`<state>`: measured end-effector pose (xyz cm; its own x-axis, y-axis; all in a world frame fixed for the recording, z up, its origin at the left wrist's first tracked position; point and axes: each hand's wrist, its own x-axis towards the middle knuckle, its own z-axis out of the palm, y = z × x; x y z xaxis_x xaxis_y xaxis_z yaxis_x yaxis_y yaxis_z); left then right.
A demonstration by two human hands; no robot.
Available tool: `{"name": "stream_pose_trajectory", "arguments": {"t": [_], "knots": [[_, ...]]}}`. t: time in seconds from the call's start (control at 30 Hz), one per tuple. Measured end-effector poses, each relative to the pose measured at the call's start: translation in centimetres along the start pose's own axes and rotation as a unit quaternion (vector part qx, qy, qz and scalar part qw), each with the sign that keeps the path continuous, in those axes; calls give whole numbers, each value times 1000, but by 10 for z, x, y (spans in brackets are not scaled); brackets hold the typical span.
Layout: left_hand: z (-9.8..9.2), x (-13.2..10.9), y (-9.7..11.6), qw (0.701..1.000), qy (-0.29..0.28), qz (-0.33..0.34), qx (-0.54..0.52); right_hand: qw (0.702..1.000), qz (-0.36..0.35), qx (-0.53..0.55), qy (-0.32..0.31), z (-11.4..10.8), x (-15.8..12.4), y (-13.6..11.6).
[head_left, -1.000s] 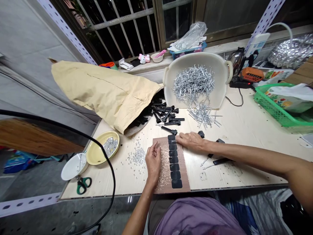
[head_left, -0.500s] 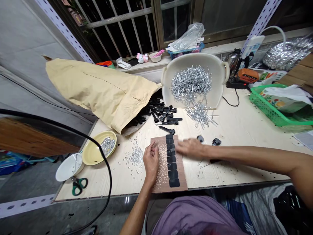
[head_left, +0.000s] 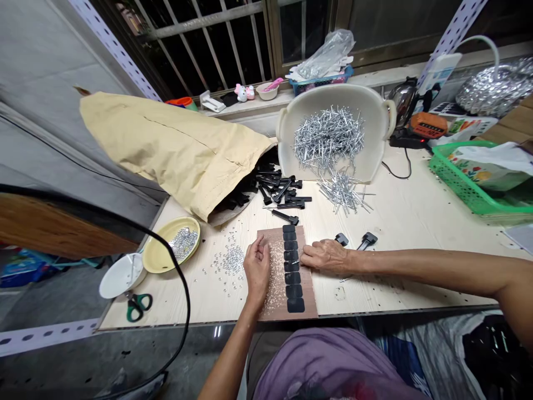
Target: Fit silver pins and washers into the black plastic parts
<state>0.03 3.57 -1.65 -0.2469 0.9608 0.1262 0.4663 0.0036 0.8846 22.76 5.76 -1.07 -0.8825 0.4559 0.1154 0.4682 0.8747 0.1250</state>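
Observation:
My left hand [head_left: 257, 269] rests at the left edge of a brown board [head_left: 308, 289], its fingers curled and pinched; anything between them is too small to make out. Along the board runs a column of black rounded square pads [head_left: 293, 291], with pale crumbs scattered beside them. My right hand [head_left: 327, 255] is closed at the board's right side, fingertips pinched on a thin silver pin [head_left: 295, 262] that lies across one pad. Just beyond that hand are two black square-headed plastic pieces [head_left: 368, 240]. Small clear beads [head_left: 233, 261] lie left of my left hand.
A white basin [head_left: 287, 150] spills silver pins [head_left: 343, 191] onto the table. Black plastic pieces [head_left: 283, 191] come out of a paper sack [head_left: 175, 150]. At left are a yellow bowl [head_left: 152, 258], a white bowl [head_left: 114, 283], scissors [head_left: 137, 306] and a black cable [head_left: 188, 300]. A green basket [head_left: 462, 186] stands right.
My right hand, blurred before, is now sharp and slightly lower at the board's right edge, with the silver pin at its fingertips. My left hand stays in place. The view has shifted slightly.

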Motion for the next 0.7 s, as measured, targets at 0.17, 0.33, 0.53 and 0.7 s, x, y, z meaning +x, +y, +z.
{"name": "stream_pose_trajectory", "arguments": {"t": [0.17,0.33,0.53,0.7], "knots": [[0,-1,1,1000,5,7,6,1000,17,-2,25,-1,-5,-18],[-3,-3,5,1000,10,3,17,997,-46,22,58,-10,-24,-25],[-6,-2,5,1000,5,13,16,996,69,23,50,-13,-75,-4],[-6,-1,7,1000,4,11,10,982,157,17,101,-15,-44,25]]}}
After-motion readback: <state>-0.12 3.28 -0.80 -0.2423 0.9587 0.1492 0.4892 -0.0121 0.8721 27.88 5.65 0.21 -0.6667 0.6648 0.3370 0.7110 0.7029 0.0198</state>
